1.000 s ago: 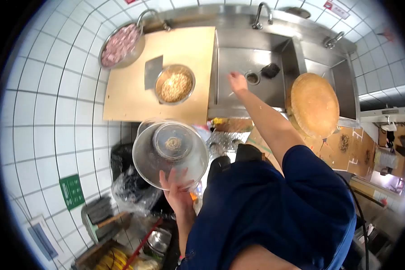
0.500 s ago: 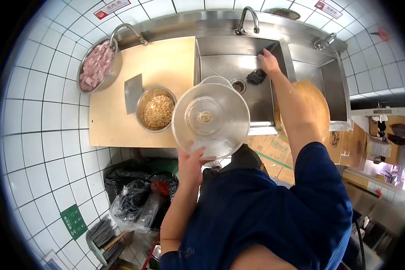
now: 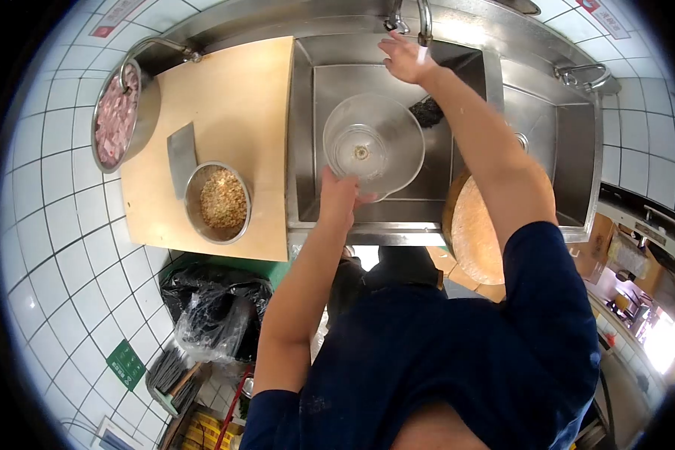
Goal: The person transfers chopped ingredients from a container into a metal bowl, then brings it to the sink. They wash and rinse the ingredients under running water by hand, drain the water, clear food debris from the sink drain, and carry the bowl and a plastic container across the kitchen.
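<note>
Over the middle sink [image 3: 367, 202] is a clear plastic container [image 3: 375, 142], its near-left rim gripped by my left hand [image 3: 340, 196]. My right hand [image 3: 406, 58] is raised beside the base of the middle faucet [image 3: 426, 22], fingers spread and nothing in them. A dark scouring pad [image 3: 427, 112] lies in the sink, just right of the container and partly behind it. The sink's drain is hidden from view.
The wooden board [image 3: 232, 97] on the left holds a metal bowl of chopped bits [image 3: 223, 198] and a flat cleaver [image 3: 182, 157]. A bowl of cut meat [image 3: 116, 124] stands at its far left. A round wooden block [image 3: 476, 232] leans under my right arm.
The container has moved from beside the board to over the sink, carried by my left hand. My right hand has gone from low in the sink up to the faucet.
</note>
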{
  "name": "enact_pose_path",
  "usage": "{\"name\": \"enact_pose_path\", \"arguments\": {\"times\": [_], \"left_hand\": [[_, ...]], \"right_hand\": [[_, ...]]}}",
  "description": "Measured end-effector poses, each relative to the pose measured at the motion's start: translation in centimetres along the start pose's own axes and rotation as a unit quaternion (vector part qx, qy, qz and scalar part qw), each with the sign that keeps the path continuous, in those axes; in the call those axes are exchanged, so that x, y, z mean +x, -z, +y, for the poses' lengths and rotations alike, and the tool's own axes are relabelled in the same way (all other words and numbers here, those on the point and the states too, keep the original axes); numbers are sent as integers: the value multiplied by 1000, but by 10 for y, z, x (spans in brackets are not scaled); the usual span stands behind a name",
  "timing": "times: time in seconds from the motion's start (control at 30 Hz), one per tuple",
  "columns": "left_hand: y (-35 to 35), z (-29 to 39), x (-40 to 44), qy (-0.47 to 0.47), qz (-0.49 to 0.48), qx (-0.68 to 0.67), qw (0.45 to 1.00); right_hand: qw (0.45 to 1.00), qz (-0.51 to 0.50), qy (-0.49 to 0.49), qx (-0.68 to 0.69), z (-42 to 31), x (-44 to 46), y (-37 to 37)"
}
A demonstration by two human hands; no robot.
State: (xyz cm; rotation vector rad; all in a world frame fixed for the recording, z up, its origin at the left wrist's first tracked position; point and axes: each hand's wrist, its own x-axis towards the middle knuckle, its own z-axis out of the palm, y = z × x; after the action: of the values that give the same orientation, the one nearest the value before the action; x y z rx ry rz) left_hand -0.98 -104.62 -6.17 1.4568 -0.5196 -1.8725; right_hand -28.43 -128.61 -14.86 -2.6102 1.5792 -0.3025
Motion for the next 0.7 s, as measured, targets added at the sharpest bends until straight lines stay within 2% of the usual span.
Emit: {"name": "enact_pose_path", "arguments": {"times": [0.07,0.13,0.17,0.2,0.27,0.37,0.43,0.53,0.6,0.67,0.7], "left_hand": [[-14,3,19,33,10,8,999],[-25,3,36,73,27,20,997],[-31,2,42,67,26,14,997],[-38,0,47,61,23,9,998],[-50,2,55,40,11,6,999],[-62,4,62,20,-2,16,1000],[-61,0,67,38,11,28,999],[-61,-6,70,69,66,56,994],[-52,-11,69,69,56,48,995],[-40,-20,73,62,53,42,996],[-32,-27,76,55,56,40,996]], "right_hand": [[992,68,-63,90,-3,-3,2],[953,107,-221,177,-38,-8,31],[938,145,-269,163,-41,-5,29],[891,153,-336,265,-37,-2,26],[751,166,-449,455,-12,12,9],[765,135,-521,354,35,20,-36],[731,84,-609,295,23,24,-6],[735,-8,-597,321,10,20,9],[797,-98,-554,220,4,28,2],[832,-186,-506,129,16,43,-45],[912,-241,-331,-26,32,39,-90]]}}
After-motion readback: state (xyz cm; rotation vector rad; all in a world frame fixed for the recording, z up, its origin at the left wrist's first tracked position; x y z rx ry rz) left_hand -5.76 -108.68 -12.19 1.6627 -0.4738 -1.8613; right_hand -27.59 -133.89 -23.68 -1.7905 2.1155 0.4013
